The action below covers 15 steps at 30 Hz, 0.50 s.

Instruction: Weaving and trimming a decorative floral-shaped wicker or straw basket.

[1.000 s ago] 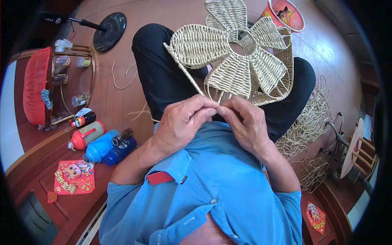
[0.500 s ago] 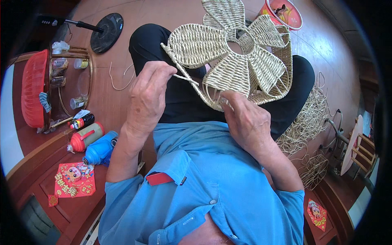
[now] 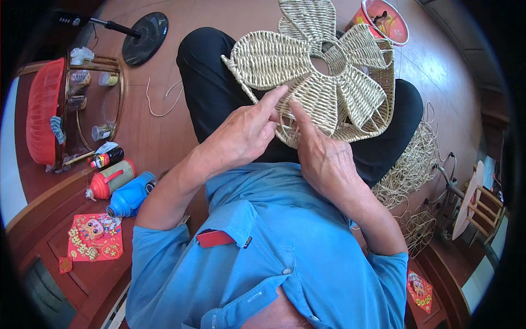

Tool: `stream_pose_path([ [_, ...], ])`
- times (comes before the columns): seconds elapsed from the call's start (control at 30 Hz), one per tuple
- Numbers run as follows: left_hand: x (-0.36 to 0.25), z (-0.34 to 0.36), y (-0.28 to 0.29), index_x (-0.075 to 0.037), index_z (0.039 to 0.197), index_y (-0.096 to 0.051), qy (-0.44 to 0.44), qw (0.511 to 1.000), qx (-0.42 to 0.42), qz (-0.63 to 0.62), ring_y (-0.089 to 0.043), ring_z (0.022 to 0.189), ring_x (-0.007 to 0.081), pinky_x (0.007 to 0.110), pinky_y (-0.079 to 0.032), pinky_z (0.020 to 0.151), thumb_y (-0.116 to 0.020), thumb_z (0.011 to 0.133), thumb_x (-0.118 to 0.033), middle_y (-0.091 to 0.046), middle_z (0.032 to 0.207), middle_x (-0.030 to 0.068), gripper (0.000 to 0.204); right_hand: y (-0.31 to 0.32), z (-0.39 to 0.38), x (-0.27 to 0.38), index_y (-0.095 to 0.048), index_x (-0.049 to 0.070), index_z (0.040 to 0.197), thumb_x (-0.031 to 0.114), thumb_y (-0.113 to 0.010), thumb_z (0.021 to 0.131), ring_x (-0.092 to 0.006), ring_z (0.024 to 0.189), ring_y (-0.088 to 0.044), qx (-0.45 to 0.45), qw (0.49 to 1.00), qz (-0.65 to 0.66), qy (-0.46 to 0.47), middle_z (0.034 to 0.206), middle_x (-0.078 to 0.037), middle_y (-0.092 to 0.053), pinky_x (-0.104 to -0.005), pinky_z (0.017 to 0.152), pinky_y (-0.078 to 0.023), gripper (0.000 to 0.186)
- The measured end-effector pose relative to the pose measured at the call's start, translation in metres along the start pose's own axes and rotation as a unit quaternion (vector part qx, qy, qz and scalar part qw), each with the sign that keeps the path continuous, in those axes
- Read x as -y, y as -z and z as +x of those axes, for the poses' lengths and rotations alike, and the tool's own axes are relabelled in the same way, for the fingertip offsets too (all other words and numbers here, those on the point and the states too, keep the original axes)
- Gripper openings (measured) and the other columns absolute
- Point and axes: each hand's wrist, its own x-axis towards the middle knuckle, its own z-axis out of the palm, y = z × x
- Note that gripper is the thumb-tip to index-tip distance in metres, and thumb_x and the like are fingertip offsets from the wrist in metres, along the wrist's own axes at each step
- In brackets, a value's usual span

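Note:
A pale woven straw piece (image 3: 271, 57) with flower-like petals and a braided rim rests across my lap, over black trousers. My left hand (image 3: 249, 129) reaches to its near left edge, the index finger stretched onto the nearest petal and the other fingers curled in. What those curled fingers pinch is hidden. Beside it, my right hand (image 3: 326, 159) grips the near edge of the woven piece, with the index finger laid along the petal. Loose strands show in the gap between petal and rim, next to both hands.
A heap of straw cord (image 3: 408, 159) lies on the floor at right, with a smaller coil (image 3: 419, 227) nearer. A red bucket (image 3: 392, 24) stands far right. At left are a fan base (image 3: 145, 39), a red basin (image 3: 44, 112), a blue flask (image 3: 130, 196) and a red-and-green flask (image 3: 112, 178).
My left hand has moved right from the outer rim, where it pinched a strand, to the near petal. My right hand's index finger has stretched forward onto the petal.

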Motion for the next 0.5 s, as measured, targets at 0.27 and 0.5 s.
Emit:
stream_pose_path([
  [0.27, -0.001, 0.002, 0.000, -0.004, 0.167, -0.037, 0.009, 1.000, 0.008, -0.018, -0.077, 0.094, 0.0345, 0.043, -0.059, 0.087, -0.059, 0.101, -0.002, -0.074, 0.106, 0.0191, 0.070, -0.011, -0.001, -0.003, -0.051, 0.007, 0.157, 0.005, -0.066, 0.101, -0.0385, 0.091, -0.079, -0.084, 0.991, 0.102, -0.032, 0.116, -0.020, -0.077, -0.0482, 0.075, -0.064, 0.058],
  [0.5, -0.013, -0.006, -0.001, -0.007, 0.158, -0.051, 0.031, 0.997, -0.041, 0.049, -0.076, 0.098, 0.0360, 0.046, -0.058, 0.089, -0.069, 0.100, -0.006, -0.075, 0.108, 0.0145, 0.061, -0.026, -0.011, -0.002, -0.064, 0.008, 0.140, -0.001, -0.069, 0.097, -0.0287, 0.083, -0.077, -0.184, 0.980, 0.002, 0.072, 0.103, -0.012, -0.076, -0.0403, 0.071, -0.064, 0.045],
])
